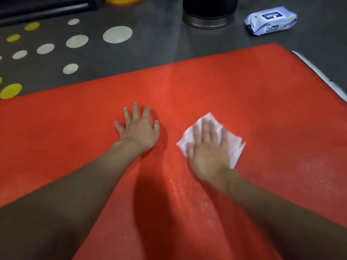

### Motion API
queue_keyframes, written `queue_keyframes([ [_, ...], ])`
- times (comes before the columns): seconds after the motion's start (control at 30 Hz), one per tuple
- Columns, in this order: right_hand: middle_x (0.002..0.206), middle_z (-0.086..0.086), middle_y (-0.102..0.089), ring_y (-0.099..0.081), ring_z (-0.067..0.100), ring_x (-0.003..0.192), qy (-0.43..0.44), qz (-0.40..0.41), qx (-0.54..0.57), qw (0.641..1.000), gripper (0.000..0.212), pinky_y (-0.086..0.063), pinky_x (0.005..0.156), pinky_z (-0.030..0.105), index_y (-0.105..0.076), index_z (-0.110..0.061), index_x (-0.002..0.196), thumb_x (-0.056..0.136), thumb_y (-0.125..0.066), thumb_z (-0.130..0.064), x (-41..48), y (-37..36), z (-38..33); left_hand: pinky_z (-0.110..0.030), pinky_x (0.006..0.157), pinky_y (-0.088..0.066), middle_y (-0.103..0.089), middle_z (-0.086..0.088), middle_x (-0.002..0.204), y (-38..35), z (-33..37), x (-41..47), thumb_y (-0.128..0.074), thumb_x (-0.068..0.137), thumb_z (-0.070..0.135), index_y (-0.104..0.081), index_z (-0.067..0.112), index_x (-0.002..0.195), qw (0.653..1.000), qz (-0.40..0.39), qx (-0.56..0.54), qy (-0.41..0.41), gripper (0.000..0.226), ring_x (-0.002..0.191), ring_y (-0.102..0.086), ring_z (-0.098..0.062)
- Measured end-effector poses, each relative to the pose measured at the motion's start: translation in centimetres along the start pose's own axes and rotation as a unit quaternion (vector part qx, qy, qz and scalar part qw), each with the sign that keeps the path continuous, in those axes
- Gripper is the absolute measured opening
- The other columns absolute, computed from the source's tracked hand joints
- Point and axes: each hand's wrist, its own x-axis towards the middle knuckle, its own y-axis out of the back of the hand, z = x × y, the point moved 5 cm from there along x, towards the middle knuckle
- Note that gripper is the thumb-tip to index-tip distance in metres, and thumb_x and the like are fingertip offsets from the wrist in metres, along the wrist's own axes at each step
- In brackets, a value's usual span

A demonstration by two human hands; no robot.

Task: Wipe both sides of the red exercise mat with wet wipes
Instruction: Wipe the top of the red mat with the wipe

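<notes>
Lying flat on the floor point(150, 45), the red exercise mat point(262, 102) is filling most of the view, its far edge slanting from the lower left up to a corner at the upper right. A white strip point(319, 72) is showing along the mat's right-hand edge; what it belongs to I cannot tell. The dark grey floor is showing beyond the far edge, with pale round spots point(117, 34) and yellow round spots point(10, 91) scattered over its left part. A black cylindrical container point(208, 14) with a shiny metal base is standing on the floor past the mat, cut off by the top of the frame. A pack of wet wipes point(271, 20), white and pale blue with a dark blue label, is lying on the floor to the right of the container, apart from the mat.

Both bare forearms are reaching forward over the mat. The left hand point(139, 130) is resting palm down on the red surface, its fingers point(135, 111) spread, straight and holding nothing. The right hand point(208, 152), blurred, is pressing palm down on a white wet wipe point(234, 147), its fingers point(205, 128) lying straight and flat over the sheet rather than curling round it. The wipe is lying spread on the mat to the right of the left hand, its corners sticking out past the fingertips and the hand's right side. A faint glistening patch point(187, 194) is showing on the mat between the forearms.
</notes>
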Motion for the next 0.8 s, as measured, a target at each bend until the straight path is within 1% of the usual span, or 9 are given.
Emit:
queue_keyframes([
  [0.13, 0.164, 0.003, -0.019, -0.015, 0.022, 0.152, 0.167, 0.001, 0.001, 0.986, 0.06, -0.007, 0.12, 0.051, -0.031, -0.028, 0.154, 0.097, -0.021, -0.046, 0.2, 0.2, -0.5, -0.069, 0.114, 0.0, 0.003, 0.002, 0.165, -1.1, -0.1, 3.2, -0.024, 0.1, 0.046, -0.013, 0.033, 0.156, 0.998, 0.009, 0.036, -0.053, 0.058, 0.151, 0.008, -0.03],
  [0.17, 0.164, 0.001, -0.018, -0.015, 0.019, 0.152, 0.14, 0.022, -0.006, 0.99, 0.06, -0.005, 0.121, 0.048, -0.029, -0.031, 0.154, 0.097, -0.02, -0.046, 1.4, 0.5, 1.2, -0.07, 0.113, 0.001, 0.004, 0.004, 0.165, -1.6, -0.3, 3.4, -0.021, 0.1, 0.047, -0.01, 0.034, 0.156, 0.997, 0.01, 0.048, -0.063, 0.059, 0.151, 0.009, -0.029],
  [0.23, 0.166, -0.001, -0.005, -0.001, 0.016, 0.153, -0.013, 0.025, 0.014, 0.999, 0.064, 0.002, 0.122, 0.045, -0.015, -0.03, 0.157, 0.095, -0.01, -0.045, 2.7, 1.0, 3.3, -0.07, 0.113, 0.001, 0.004, 0.005, 0.165, -2.3, -0.6, 3.4, -0.017, 0.098, 0.049, -0.007, 0.035, 0.156, 0.994, 0.036, 0.063, -0.077, 0.06, 0.151, 0.009, -0.028],
  [0.3, 0.166, 0.004, 0.003, 0.008, 0.021, 0.152, -0.097, 0.036, 0.022, 0.994, 0.067, 0.005, 0.121, 0.051, -0.006, -0.023, 0.158, 0.094, -0.006, -0.044, 2.8, 0.4, 1.0, -0.069, 0.113, 0.001, 0.002, 0.005, 0.165, -2.4, -0.8, 3.6, -0.017, 0.097, 0.049, -0.009, 0.035, 0.156, 0.993, 0.053, 0.062, -0.082, 0.061, 0.151, 0.006, -0.027],
  [0.43, 0.165, 0.007, -0.008, -0.002, 0.025, 0.153, 0.072, -0.018, 0.0, 0.997, 0.06, -0.002, 0.118, 0.054, -0.023, -0.023, 0.156, 0.1, -0.018, -0.046, 1.5, -0.2, -3.1, -0.07, 0.112, -0.003, -0.006, 0.004, 0.165, -2.0, -0.9, 3.6, -0.018, 0.093, 0.048, -0.016, 0.035, 0.155, 0.993, 0.051, 0.06, -0.089, 0.063, 0.152, 0.001, -0.028],
  [0.5, 0.166, 0.002, -0.004, 0.002, 0.02, 0.153, 0.109, -0.041, -0.021, 0.993, 0.06, 0.0, 0.121, 0.049, -0.016, -0.029, 0.157, 0.1, -0.012, -0.048, 2.5, 0.4, -0.4, -0.07, 0.112, -0.004, -0.008, 0.004, 0.165, -1.9, -1.1, 3.5, -0.019, 0.091, 0.048, -0.019, 0.035, 0.155, 0.994, 0.048, 0.055, -0.086, 0.065, 0.152, -0.001, -0.028],
  [0.6, 0.166, 0.002, 0.002, 0.009, 0.018, 0.152, -0.124, 0.002, 0.037, 0.992, 0.066, 0.008, 0.121, 0.045, -0.004, -0.024, 0.158, 0.096, -0.002, -0.043, 4.2, 1.2, 2.8, -0.07, 0.112, -0.004, -0.01, 0.004, 0.165, -1.9, -1.2, 3.7, -0.021, 0.09, 0.048, -0.021, 0.035, 0.154, 0.994, 0.048, 0.049, -0.086, 0.065, 0.152, -0.002, -0.027],
  [0.67, 0.165, 0.009, 0.004, 0.007, 0.023, 0.152, -0.171, 0.01, 0.036, 0.985, 0.069, 0.008, 0.121, 0.05, -0.002, -0.016, 0.158, 0.095, -0.004, -0.042, 4.4, 0.5, 0.0, -0.069, 0.112, -0.004, -0.011, 0.004, 0.165, -2.0, -1.2, 3.9, -0.021, 0.089, 0.047, -0.022, 0.036, 0.154, 0.994, 0.052, 0.045, -0.084, 0.065, 0.152, -0.002, -0.026],
  [0.8, 0.165, 0.005, -0.013, -0.008, 0.023, 0.153, 0.094, -0.015, -0.009, 0.995, 0.06, -0.004, 0.12, 0.05, -0.023, -0.025, 0.156, 0.099, -0.021, -0.045, 5.1, 0.6, -2.0, -0.067, 0.113, -0.007, -0.016, 0.004, 0.164, -1.9, -1.4, 3.9, -0.024, 0.088, 0.045, -0.027, 0.036, 0.152, 0.993, 0.073, 0.044, -0.081, 0.065, 0.151, -0.008, -0.025],
])
